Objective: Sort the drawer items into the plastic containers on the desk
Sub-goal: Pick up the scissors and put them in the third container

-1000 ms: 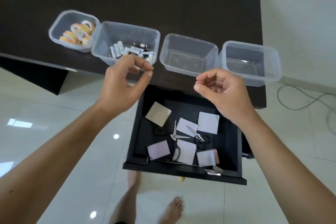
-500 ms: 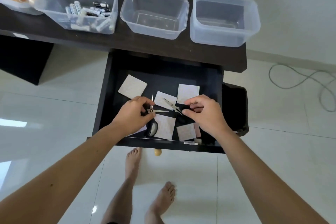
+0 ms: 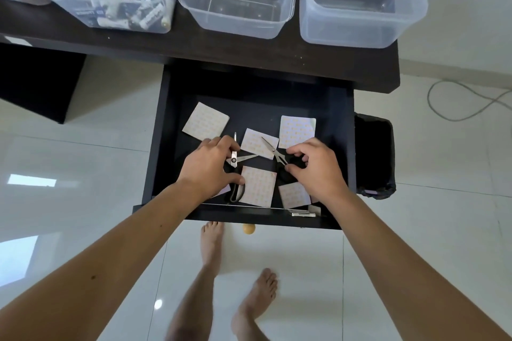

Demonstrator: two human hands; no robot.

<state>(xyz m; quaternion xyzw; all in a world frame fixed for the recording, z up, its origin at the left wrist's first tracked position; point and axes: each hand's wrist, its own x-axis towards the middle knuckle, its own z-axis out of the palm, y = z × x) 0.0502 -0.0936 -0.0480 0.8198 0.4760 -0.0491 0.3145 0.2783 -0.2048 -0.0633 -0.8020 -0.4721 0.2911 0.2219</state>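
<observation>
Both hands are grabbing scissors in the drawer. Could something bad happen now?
Maybe. The left scissors lie with blades spread open beside the left hand, so a fingertip might get nicked. The right scissors rest on a paper square, which might get dragged along by the right hand. And carrying two pointed pairs at once makes a weak grip likelier; a dropped pair could land near the bare feet below.

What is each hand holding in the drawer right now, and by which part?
Left hand grips the left scissors at the handles; right hand grips the right scissors at the handles. Both pairs are still down in the drawer.
</observation>
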